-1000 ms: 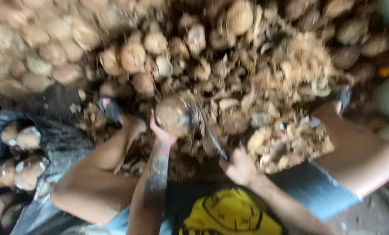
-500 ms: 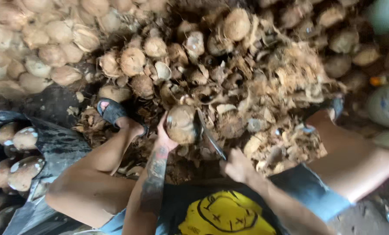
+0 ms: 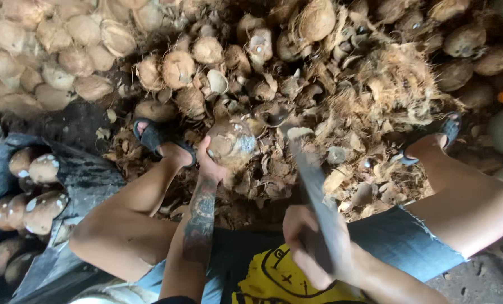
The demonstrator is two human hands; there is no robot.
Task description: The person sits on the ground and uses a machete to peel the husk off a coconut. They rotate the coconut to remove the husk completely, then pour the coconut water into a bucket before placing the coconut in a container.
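My left hand cups a husked coconut from below, out over the husk litter between my sandalled feet. My right hand grips a long blade — blurred, tip near the coconut. More peeled coconuts fill a dark sack on my left — unhusked ones heaped beyond.

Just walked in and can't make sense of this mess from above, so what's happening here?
A person sits with legs apart over a heap of coconut husk scraps. The left hand holds a partly husked coconut out in front, above the scraps. The right hand grips a long blade, raised and blurred, pointing toward the coconut. Unhusked coconuts are piled at upper left, and peeled ones lie on a dark sheet at the left.
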